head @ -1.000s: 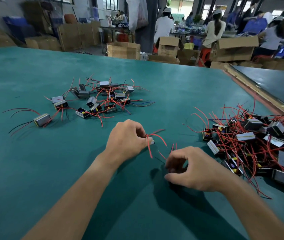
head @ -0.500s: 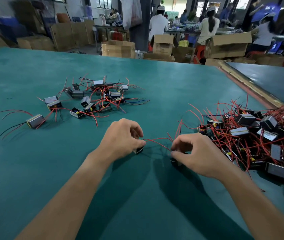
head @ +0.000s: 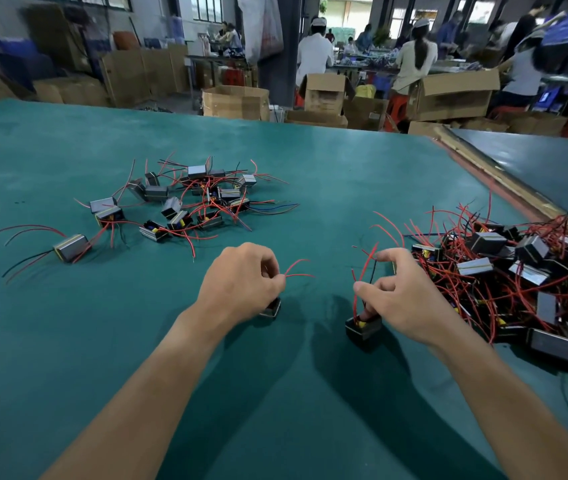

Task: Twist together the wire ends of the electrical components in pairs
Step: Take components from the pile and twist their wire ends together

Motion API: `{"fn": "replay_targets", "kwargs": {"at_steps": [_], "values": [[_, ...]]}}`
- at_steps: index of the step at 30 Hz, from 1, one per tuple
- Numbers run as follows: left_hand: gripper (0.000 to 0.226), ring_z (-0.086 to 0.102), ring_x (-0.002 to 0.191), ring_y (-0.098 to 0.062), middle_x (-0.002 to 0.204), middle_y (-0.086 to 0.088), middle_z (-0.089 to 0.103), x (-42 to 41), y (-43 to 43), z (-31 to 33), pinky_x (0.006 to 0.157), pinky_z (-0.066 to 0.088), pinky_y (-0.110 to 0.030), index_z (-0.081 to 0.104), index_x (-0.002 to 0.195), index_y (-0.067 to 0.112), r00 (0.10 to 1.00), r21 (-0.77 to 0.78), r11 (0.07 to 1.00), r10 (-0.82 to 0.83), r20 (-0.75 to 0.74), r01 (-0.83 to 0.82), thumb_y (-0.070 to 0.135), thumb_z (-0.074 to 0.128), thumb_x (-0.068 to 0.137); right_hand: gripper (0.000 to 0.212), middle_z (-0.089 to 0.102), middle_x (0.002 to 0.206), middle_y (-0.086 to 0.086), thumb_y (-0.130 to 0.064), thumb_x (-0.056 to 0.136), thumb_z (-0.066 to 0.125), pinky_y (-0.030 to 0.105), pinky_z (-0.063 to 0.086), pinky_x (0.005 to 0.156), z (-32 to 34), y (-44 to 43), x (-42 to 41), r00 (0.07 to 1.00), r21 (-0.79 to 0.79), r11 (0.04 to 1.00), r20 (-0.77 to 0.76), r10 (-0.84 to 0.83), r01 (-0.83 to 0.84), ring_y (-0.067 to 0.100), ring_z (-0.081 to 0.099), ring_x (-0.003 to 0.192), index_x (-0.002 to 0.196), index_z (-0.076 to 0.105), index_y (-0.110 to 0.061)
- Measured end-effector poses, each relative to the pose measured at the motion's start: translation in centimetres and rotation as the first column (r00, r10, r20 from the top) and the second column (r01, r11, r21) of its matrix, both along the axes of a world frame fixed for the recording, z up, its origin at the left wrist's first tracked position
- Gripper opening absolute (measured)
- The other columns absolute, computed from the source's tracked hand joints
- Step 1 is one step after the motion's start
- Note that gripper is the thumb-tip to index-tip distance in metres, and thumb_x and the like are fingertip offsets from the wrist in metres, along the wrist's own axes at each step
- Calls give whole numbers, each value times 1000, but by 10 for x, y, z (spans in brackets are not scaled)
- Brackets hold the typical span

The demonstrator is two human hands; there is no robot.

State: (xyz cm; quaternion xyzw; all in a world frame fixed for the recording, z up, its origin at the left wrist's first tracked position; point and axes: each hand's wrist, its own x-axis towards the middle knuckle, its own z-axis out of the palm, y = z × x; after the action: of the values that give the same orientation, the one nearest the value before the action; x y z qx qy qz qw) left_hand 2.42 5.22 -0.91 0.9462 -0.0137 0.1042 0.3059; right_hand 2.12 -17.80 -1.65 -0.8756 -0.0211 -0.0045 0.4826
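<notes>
- Tabletop (head: 327,174): green, and carries all the stock in front of you.
- Right heap (head: 525,271): a dense tangle of units and red leads, just beside your right grip (head: 403,299).
- Left cluster (head: 199,199): a looser spread of units with red, black and blue leads. It lies beyond your left grip (head: 241,282), well apart from it.
- Lone unit (head: 71,247): far left, clear of the cluster.
- Left grip: narrow, with thumb and forefinger pinching the left leads (head: 298,268).
- Right grip: fingers curled round the right leads (head: 367,268), apart from the left grip.
- Right unit (head: 362,329): beneath your right grip, leads upward. You cannot tell whether it rests on the tabletop or hangs.
- Left unit (head: 272,310): half hidden under your left grip.
- Left leads: two, red, with free ends splayed toward the right.
- Right leads: red with one black.
</notes>
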Motion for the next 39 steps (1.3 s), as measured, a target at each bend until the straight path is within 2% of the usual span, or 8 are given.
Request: {"fn": "replay_targets", "kwargs": {"at_steps": [2, 6, 10, 15, 20, 26, 29, 39], "values": [[5, 64, 68, -15, 64, 9, 68, -1, -1, 0, 69, 54, -31, 68, 76, 22, 1000, -18, 1000, 0, -8, 0, 19, 65, 77, 8, 66, 53, 3, -15, 93, 63, 51, 56, 72, 2, 0, -1, 998, -50, 998, 38, 40, -38, 30, 64, 57, 97, 57, -17], [15, 64, 71, -14, 61, 8, 68, 0, 1, -1, 74, 54, -33, 67, 88, 24, 1000, -20, 999, -27, -16, 27, 17, 62, 77, 28, 65, 53, 1, -12, 96, 56, 45, 54, 70, 3, 4, -3, 986, -68, 990, 95, 134, -127, 14, 59, 53, 69, 63, -15], [7, 64, 69, -23, 60, 3, 64, 0, 1, 0, 72, 55, -38, 64, 82, 25, 999, -13, 999, -45, 6, 45, 18, 65, 78, 31, 63, 53, 1, -14, 99, 53, 35, 48, 67, 3, 8, -5, 973, -32, 976, 76, 218, -216, 13, 57, 54, 71, 65, -15], [18, 49, 49, -6, 47, 10, 54, 0, 1, -2, 60, 45, -29, 64, 82, 28, 997, -74, 995, -72, 20, 73, 12, 60, 76, 25, 58, 56, -2, -23, 97, 59, 31, 44, 60, -1, 6, -6, 961, -64, 970, 138, 240, -233, 10, 48, 55, 75, 69, -21], [35, 47, 55, -6, 62, 11, 55, 0, -2, -3, 63, 44, -27, 67, 98, 30, 989, -101, 986, -126, 75, 133, 6, 56, 75, 15, 68, 74, 15, -14, 94, 63, 58, 54, 70, 0, 5, -4, 953, 1, 973, 200, 226, -230, 21, 57, 63, 82, 69, -20], [45, 52, 56, -10, 72, 7, 68, 0, -4, -5, 58, 45, -24, 65, 108, 27, 973, -178, 960, -201, 110, 218, -1, 49, 77, 23, 73, 71, -3, -3, 92, 64, 28, 59, 65, -1, 9, -4, 963, 102, 975, 208, 171, -196, 6, 66, 65, 80, 71, -22], [52, 41, 42, -8, 67, 3, 70, 0, -7, -3, 46, 36, -17, 62, 112, 26, 962, -304, 913, -262, 76, 273, -3, 43, 73, 22, 73, 69, 0, -3, 94, 60, 39, 59, 68, 1, 10, -5, 964, 116, 974, 208, 166, -193, 23, 68, 64, 79, 72, -15], [10, 34, 35, -8, 43, 2, 55, -2, -12, -4, 39, 31, -15, 68, 99, 23, 946, -472, 823, -314, 82, 315, 19, 59, 97, 13, 73, 64, 6, -4, 98, 56, 30, 56, 59, 4, 11, -8, 969, 188, 952, 93, 228, -242, 18, 60, 52, 92, 62, -14]]}}
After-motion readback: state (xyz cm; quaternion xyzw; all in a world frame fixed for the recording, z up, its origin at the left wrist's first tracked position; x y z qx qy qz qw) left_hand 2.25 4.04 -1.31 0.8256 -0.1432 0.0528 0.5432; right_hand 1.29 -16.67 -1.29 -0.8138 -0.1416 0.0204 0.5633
